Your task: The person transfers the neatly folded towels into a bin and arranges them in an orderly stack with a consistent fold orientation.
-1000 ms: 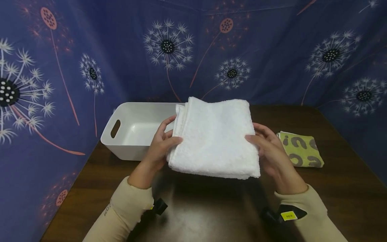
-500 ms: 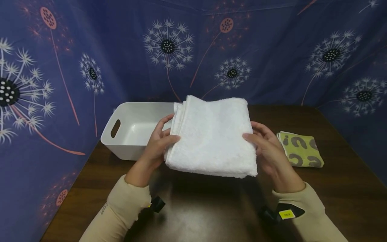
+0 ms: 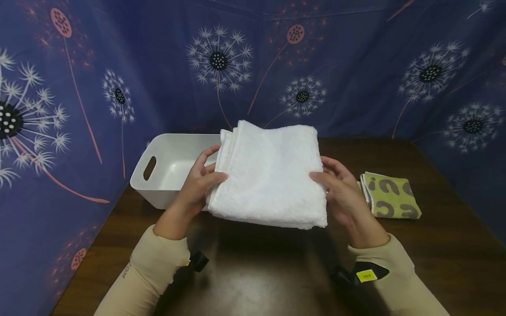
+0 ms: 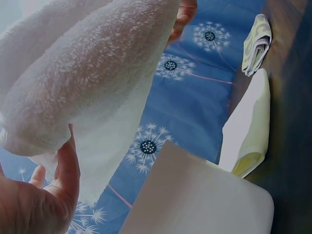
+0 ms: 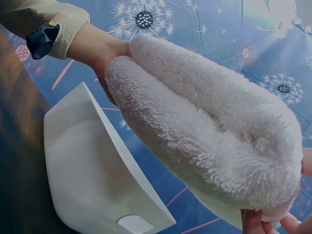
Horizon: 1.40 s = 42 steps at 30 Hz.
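A folded white towel [image 3: 269, 175] with a thick fluffy pile is held up in the air in the head view. My left hand [image 3: 195, 186] grips its left edge, thumb on top and fingers behind. At the right edge my right hand [image 3: 344, 195] pinches it the same way. Seen from below in the right wrist view, the towel [image 5: 204, 131] shows its rounded fold. Partly behind the towel, a white bin [image 3: 174, 199] stands on the table.
To the right on the dark wooden table [image 3: 446, 250] lies a folded yellow-green towel [image 3: 395, 197] with grey shapes. Another folded white and yellow cloth [image 4: 251, 129] shows beside the bin in the left wrist view. A blue dandelion-print curtain [image 3: 257, 66] surrounds the table.
Both hands have moved a little left and slightly up in the head view, carrying the white towel with them. The towel now covers more of the bin's right side.
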### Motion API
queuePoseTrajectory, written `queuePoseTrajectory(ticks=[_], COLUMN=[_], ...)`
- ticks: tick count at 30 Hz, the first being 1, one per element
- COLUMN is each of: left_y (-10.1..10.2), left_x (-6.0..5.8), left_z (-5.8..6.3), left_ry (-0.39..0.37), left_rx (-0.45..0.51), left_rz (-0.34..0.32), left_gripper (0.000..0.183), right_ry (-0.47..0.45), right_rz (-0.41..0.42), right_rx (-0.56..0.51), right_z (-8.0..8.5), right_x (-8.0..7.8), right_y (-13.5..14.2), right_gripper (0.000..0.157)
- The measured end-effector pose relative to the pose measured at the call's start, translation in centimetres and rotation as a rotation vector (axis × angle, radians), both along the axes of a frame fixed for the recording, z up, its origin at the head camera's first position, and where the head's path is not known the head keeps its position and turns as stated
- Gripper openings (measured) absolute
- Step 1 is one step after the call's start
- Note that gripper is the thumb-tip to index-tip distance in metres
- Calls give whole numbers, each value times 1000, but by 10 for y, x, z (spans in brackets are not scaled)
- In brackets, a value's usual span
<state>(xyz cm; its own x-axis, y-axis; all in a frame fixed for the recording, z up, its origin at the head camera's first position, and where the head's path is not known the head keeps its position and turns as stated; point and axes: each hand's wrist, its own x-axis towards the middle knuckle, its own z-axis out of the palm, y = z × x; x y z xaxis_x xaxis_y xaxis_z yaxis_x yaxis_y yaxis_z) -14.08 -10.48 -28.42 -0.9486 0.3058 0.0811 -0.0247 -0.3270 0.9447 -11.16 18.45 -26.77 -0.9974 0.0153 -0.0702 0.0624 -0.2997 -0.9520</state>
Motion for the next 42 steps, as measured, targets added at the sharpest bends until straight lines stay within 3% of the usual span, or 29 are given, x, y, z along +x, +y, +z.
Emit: queuePoseTrajectory(ticks=[21, 42], left_y=[-15, -26], left_x=[-5, -9], left_z=[9, 10], left_ry=[-17, -26], left_rx=[-2, -14], left_rz=[16, 7], left_gripper=[70, 70], right_ry=[-29, -26], right_rz=[-4, 18], right_rx=[42, 98], right_z=[5, 6], right_x=[-8, -18], right_y=[-16, -24], right_gripper=[34, 40])
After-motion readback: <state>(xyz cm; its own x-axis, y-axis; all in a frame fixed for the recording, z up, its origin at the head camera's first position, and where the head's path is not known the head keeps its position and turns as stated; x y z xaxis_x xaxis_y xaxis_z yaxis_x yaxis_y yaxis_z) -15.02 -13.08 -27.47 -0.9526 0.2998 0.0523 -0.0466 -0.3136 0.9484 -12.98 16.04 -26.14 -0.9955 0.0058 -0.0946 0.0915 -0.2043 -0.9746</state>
